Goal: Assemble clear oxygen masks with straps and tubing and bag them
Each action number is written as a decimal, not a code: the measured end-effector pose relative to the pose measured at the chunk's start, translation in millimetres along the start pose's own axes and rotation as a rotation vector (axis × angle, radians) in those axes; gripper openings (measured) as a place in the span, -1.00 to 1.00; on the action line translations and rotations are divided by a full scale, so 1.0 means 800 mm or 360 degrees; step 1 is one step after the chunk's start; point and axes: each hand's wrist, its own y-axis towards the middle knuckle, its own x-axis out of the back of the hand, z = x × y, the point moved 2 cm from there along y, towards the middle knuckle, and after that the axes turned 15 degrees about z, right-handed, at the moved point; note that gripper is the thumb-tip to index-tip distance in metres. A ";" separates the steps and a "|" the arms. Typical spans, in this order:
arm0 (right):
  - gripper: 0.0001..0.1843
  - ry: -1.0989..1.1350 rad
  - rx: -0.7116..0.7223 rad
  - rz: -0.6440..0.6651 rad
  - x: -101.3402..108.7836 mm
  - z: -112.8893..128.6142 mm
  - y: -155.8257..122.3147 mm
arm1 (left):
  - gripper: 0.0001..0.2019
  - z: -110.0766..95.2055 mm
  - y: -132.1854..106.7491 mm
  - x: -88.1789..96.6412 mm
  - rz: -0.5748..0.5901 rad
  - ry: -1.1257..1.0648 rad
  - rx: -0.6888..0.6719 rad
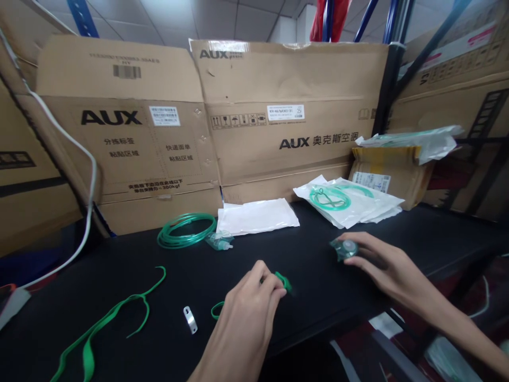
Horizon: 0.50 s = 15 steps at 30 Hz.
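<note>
My left hand [252,302] is closed in a pinch on a green elastic strap [283,283], part of which sticks out beyond my fingertips. A green loop at the left of my wrist may belong to the same strap. My right hand [382,260] grips a small translucent green plastic piece with a round pale end [345,249], held between thumb and fingers just above the black table. A shiny metal nose clip [190,320] lies left of my left hand. Farther left, another long green strap [115,310] lies loosely across the table.
A coil of green tubing [186,231] lies by a bagged clear part with a nozzle [220,241]. Behind are a white packet [258,216] and white pouches with tubing [358,201]. Large cardboard sheets [294,90] wall the back; a white cable [89,175] hangs left.
</note>
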 end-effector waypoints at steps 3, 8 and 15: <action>-0.68 -0.0055 -0.0073 -0.0046 0.004 -0.012 0.002 | -0.78 -0.001 -0.003 0.005 0.0059 -0.0048 0.0008; -0.69 -0.0274 0.0156 0.0119 -0.018 0.005 0.004 | -0.58 0.013 -0.027 0.050 0.0097 0.0124 0.0083; -0.57 -0.0300 0.0354 0.0222 -0.043 0.027 0.003 | -0.35 0.070 -0.066 0.070 0.0490 0.0333 0.0322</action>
